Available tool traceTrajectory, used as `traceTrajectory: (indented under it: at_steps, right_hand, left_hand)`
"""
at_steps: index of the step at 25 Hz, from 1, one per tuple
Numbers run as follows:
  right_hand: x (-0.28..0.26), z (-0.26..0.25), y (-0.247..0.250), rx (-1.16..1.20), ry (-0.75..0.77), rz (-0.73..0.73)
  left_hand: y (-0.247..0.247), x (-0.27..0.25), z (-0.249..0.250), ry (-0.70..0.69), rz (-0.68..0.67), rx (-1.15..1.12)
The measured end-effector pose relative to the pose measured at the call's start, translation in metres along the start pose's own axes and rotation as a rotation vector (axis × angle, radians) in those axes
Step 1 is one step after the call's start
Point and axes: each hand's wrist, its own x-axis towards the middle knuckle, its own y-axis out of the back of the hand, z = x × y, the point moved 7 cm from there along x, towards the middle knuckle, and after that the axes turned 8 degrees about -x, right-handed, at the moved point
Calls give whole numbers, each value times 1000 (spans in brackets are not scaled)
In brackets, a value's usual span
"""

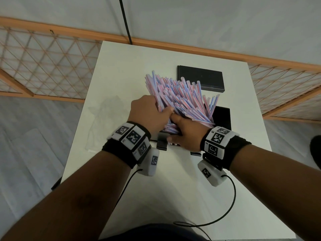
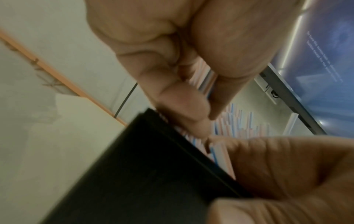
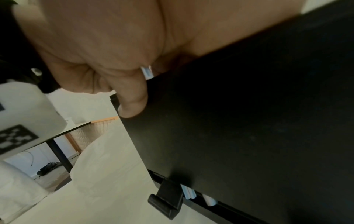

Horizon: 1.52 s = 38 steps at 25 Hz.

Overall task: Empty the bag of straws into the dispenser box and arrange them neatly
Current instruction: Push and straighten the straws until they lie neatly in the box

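Note:
A thick bundle of red-, white- and blue-striped straws (image 1: 177, 96) fans up and away from me, its lower ends inside the black dispenser box (image 1: 223, 117) on the white table (image 1: 173, 185). My left hand (image 1: 147, 113) grips the bundle from the left, fingers curled round it. My right hand (image 1: 185, 134) holds the near ends, thumb on top, fingers draped over the box front. In the left wrist view curled fingers (image 2: 182, 104) hold straws (image 2: 235, 121) above the box wall (image 2: 143, 174). In the right wrist view a finger (image 3: 132, 103) lies on the box front (image 3: 239, 121), one straw end (image 3: 146, 72) under the palm.
The box's flat black lid (image 1: 199, 77) lies behind the box at the table's far side. An empty clear plastic bag (image 1: 104, 119) lies crumpled on the table's left. A few straws (image 3: 188, 192) show in the slot at the box's base. Wooden lattice screens flank the table.

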Motion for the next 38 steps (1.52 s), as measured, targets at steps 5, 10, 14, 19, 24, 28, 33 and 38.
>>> traceTrajectory:
  at_steps: [5, 10, 14, 19, 24, 28, 33, 38]
  right_hand:
    - [-18, 13, 10, 102, -25, 86]
    - [-32, 36, 9, 64, -98, 77]
    - [-34, 35, 5, 151, -87, 104]
    - [-38, 34, 15, 154, -113, 165]
    - [-38, 46, 2, 73, -203, -41]
    - [-26, 37, -7, -50, -151, -148]
    - [-16, 35, -8, -87, -191, -185]
    - [-9, 22, -6, -73, -168, -245]
  left_hand:
    - [-9, -7, -22, 259, 74, -439]
    - [-8, -9, -33, 282, 27, -434]
    - [-21, -12, -26, 374, -47, -487]
    - [-23, -16, -19, 271, -68, -374]
    - [21, -17, -27, 172, 276, -195]
    - [-13, -12, -55, 318, 185, -518]
    - [-19, -8, -60, 341, 294, -710]
    - [-20, -18, -50, 273, 225, -596]
